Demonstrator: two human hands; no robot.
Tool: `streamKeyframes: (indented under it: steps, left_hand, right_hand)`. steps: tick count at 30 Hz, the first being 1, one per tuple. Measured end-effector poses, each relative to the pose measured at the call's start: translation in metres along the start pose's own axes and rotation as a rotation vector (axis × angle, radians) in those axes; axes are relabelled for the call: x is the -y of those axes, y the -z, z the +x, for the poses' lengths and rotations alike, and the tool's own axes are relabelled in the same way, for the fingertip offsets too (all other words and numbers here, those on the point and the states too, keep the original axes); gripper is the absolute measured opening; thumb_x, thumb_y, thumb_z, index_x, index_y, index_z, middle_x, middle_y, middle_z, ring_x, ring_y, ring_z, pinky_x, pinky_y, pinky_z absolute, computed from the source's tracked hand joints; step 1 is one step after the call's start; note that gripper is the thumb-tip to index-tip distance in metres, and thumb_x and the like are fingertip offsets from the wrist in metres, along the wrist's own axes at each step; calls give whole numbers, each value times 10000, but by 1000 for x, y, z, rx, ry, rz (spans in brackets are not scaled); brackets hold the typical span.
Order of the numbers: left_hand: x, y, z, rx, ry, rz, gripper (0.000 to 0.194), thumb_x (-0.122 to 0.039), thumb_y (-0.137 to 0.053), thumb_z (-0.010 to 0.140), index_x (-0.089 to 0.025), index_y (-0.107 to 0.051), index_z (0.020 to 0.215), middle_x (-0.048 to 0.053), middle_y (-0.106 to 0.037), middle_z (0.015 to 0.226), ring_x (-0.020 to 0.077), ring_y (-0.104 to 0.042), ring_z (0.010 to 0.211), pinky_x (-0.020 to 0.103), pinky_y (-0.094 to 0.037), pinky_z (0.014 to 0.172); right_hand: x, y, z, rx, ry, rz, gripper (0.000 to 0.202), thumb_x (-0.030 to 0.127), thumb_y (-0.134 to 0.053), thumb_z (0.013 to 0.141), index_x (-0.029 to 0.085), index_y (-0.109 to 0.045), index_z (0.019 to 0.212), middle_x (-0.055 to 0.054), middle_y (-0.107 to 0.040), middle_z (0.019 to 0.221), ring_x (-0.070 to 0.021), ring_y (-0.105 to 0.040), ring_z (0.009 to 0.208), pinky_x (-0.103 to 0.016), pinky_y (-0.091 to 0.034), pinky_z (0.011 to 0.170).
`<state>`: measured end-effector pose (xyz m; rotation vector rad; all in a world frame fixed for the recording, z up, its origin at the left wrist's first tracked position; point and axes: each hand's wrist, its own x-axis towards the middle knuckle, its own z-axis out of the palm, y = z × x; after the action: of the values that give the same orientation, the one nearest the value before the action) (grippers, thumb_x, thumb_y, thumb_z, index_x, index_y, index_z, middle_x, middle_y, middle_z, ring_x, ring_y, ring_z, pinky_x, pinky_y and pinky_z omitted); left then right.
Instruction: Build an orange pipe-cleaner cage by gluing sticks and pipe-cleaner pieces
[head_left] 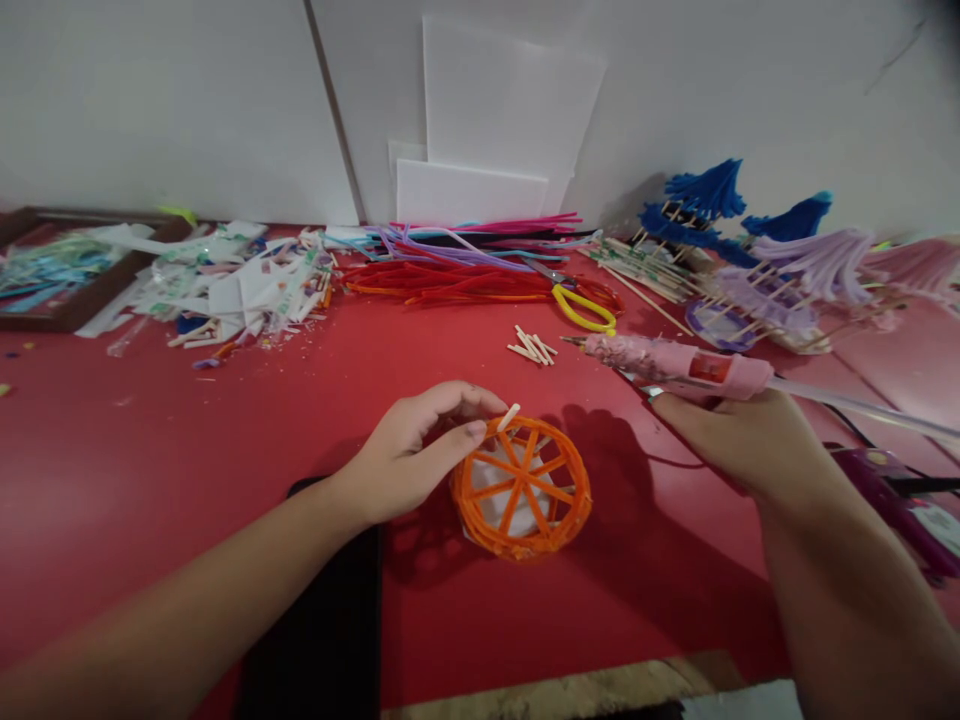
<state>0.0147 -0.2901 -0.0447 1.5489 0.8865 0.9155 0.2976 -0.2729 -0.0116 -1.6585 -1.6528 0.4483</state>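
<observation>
An orange spoked ring [520,485], seemingly made of pipe cleaners, stands over the red table with a white base showing through it. My left hand [424,450] grips its upper left rim between thumb and fingers. Beside those fingertips a short wooden stick [508,417] rises from the rim; whether the fingers touch it I cannot tell. In my right hand [750,430] is a pink hot glue gun [667,362], nozzle pointing left, a clear glue stick out of its back. Its tip is apart from the ring, above and to the right. Some right-hand fingers are hidden beneath the gun.
Short cut sticks [533,346] lie behind the ring. Yellow-handled scissors [583,306] rest by bundled pipe cleaners [450,280]. Blue and lilac umbrella-like models [802,265] stand at right. Scraps [247,285] and a brown tray [67,318] are at left; a black flat object [322,620] lies under my left forearm.
</observation>
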Motion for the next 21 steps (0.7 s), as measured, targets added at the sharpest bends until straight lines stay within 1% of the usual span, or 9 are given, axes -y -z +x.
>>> streamKeyframes:
  steps: [5, 7, 10, 12, 16, 17, 18, 19, 21]
  left_hand:
    - [-1, -1, -1, 7, -10, 7, 182, -260, -564, 923, -181, -672, 1046, 55, -744, 1001, 149, -694, 878, 257, -560, 779]
    - [0, -2, 0, 8, -15, 12, 183, -260, -558, 928, -176, -670, 1046, 61, -744, 1006, 153, -697, 881, 264, -563, 781]
    - [3, -1, 2, -8, -43, 55, 180, -242, -547, 929, -179, -665, 1049, 58, -738, 992, 157, -698, 875, 269, -563, 772]
    - [1, 1, 3, -130, -132, 158, 159, -195, -554, 913, -184, -669, 1023, 41, -712, 952, 148, -677, 853, 269, -547, 768]
    - [-29, -4, -8, -581, -478, 296, 143, -76, -588, 855, -190, -673, 875, 5, -610, 823, 124, -576, 739, 246, -468, 655]
    - [-41, -11, -13, -579, -537, 213, 151, -71, -582, 857, -191, -671, 878, 4, -597, 813, 116, -557, 705, 238, -447, 609]
    - [-53, -21, -18, -511, -506, 96, 163, -80, -562, 880, -201, -667, 906, -6, -581, 782, 106, -544, 674, 229, -435, 584]
    - [-64, -33, -23, -381, -397, -17, 150, -108, -561, 900, -215, -663, 921, -18, -573, 732, 103, -534, 637, 227, -426, 566]
    - [-80, -64, -27, -3, -55, -226, 80, -234, -599, 908, -204, -671, 888, -23, -562, 644, 95, -501, 555, 212, -372, 485]
  right_hand:
    - [-3, 0, 0, 46, -84, 78, 266, 323, -579, 564, 242, -745, 755, -14, -748, 742, -243, -685, 716, -351, -542, 678]
    - [-7, -1, 1, 33, -138, 98, 281, 328, -592, 564, 236, -753, 775, -27, -766, 801, -264, -701, 801, -383, -540, 762]
    - [-9, -2, 1, 21, -146, 85, 261, 327, -588, 575, 231, -748, 758, -36, -764, 809, -267, -700, 827, -395, -531, 787]
    - [-9, -4, 1, 2, -127, 25, 237, 342, -589, 596, 225, -741, 736, -42, -754, 783, -258, -690, 792, -374, -525, 743]
    - [-8, -10, 3, -108, -124, -140, 240, 419, -601, 674, 210, -707, 729, -36, -698, 685, -217, -633, 660, -331, -471, 647]
    - [-9, -12, 3, -146, -114, -186, 249, 444, -607, 694, 210, -685, 725, -29, -670, 657, -204, -606, 630, -321, -449, 621]
    - [-10, -14, 3, -186, -92, -221, 261, 466, -608, 714, 210, -659, 718, -22, -642, 638, -191, -577, 608, -311, -427, 599]
    - [-11, -17, 3, -230, -61, -233, 271, 481, -607, 734, 212, -635, 718, -15, -620, 632, -179, -553, 594, -302, -410, 583]
    - [-13, -22, 1, -294, -1, -192, 263, 479, -607, 771, 216, -617, 769, -1, -604, 653, -159, -523, 584, -287, -395, 577]
